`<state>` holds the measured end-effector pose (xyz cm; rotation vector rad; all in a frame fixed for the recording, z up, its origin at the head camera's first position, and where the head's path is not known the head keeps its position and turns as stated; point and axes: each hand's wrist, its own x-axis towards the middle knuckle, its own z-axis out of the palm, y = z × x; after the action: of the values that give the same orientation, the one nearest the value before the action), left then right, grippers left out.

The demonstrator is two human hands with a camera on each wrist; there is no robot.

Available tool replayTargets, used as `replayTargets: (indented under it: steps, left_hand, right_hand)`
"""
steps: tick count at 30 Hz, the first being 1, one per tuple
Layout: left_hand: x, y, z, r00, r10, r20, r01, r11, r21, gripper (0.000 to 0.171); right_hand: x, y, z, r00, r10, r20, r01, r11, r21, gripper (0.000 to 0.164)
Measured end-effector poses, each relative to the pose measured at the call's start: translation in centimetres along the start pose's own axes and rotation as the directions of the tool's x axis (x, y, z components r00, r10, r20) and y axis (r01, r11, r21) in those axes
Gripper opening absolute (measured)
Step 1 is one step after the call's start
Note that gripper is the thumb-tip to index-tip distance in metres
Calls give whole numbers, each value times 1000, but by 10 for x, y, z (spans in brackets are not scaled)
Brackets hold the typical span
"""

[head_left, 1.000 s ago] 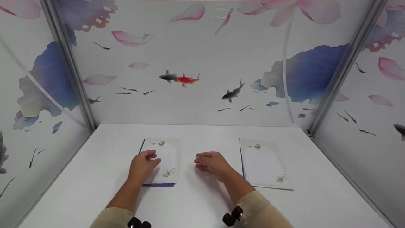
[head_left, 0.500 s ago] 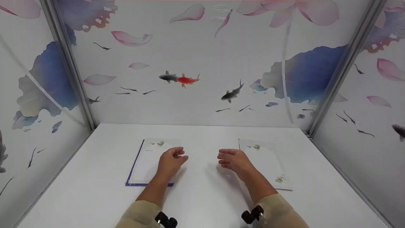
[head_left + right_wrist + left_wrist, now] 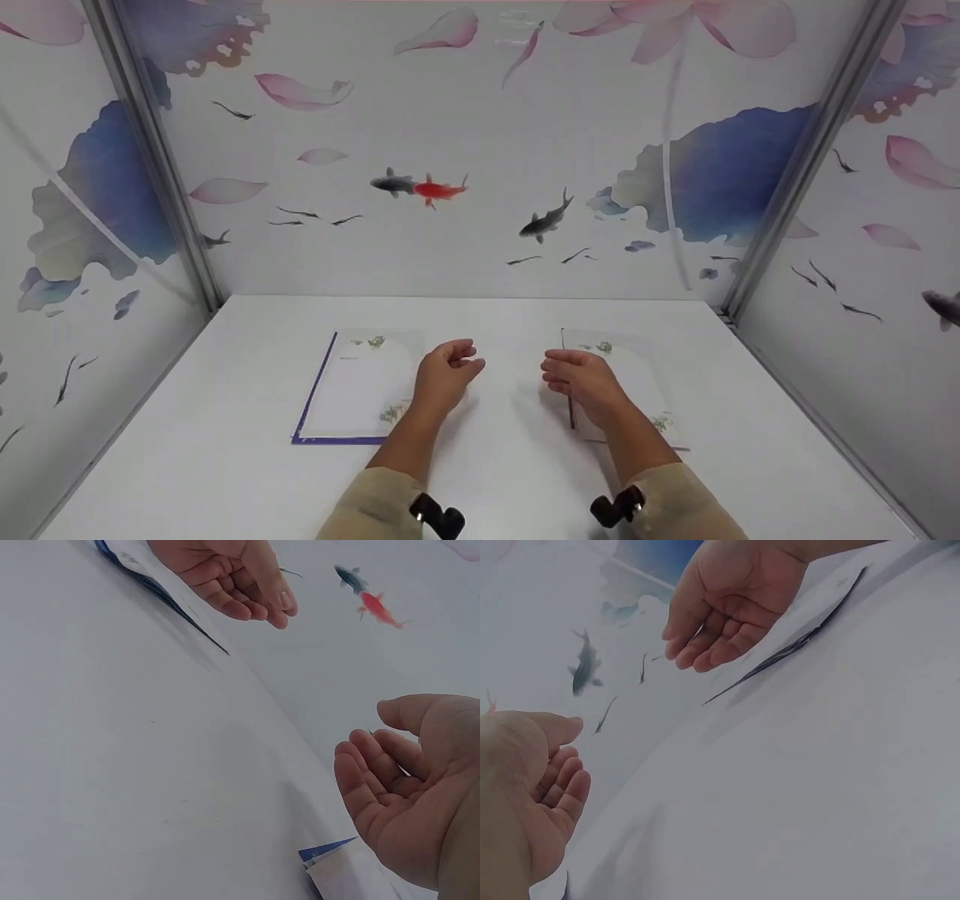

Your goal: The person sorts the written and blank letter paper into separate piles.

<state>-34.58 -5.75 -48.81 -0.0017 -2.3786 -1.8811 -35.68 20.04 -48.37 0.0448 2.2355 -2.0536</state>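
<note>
In the head view, a booklet of white pages [image 3: 352, 397] with blue edges and printed green plants lies on the left. A similar booklet [image 3: 641, 386] lies on the right. My left hand [image 3: 442, 379] hovers just off the left booklet's right side, its forearm crossing that booklet's lower corner. Over the left part of the right booklet is my right hand [image 3: 589, 382], fingers pointing inward. Both hands are loosely curled and hold nothing, as the left wrist view shows with the left palm [image 3: 532, 795] and the right wrist view with the right palm [image 3: 412, 787].
A white table [image 3: 495, 480] carries both booklets. White panels printed with fish, petals and blue leaves [image 3: 742, 172] enclose it at the back and sides, joined by grey metal posts [image 3: 154, 150]. Small black devices [image 3: 439, 517] sit at the sleeves.
My left hand has moved right, from above the left booklet to beyond its right side. My right hand has moved right, from the gap to over the right booklet. Both booklets stay put.
</note>
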Motion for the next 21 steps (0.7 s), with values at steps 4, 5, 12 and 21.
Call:
replayTargets:
  steps: [4, 5, 12, 21]
  left_hand:
    - [0, -2, 0, 1000, 19, -14, -19, 999, 35, 39]
    - [0, -3, -2, 999, 32, -18, -31, 998, 50, 39]
    - [1, 0, -20, 975, 214, -50, -191, 936, 297, 37]
    - [5, 7, -39, 903, 422, -79, -270, 701, 660, 49]
  right_hand:
    - [-3, -3, 8, 1000, -5, -30, 4, 1000, -31, 36]
    - [-3, -4, 10, 999, -7, -41, 5, 999, -48, 34]
    - [-4, -10, 21, 991, -64, -119, 36, 974, -223, 28]
    - [-1, -21, 33, 974, -208, -85, 138, 854, -502, 44]
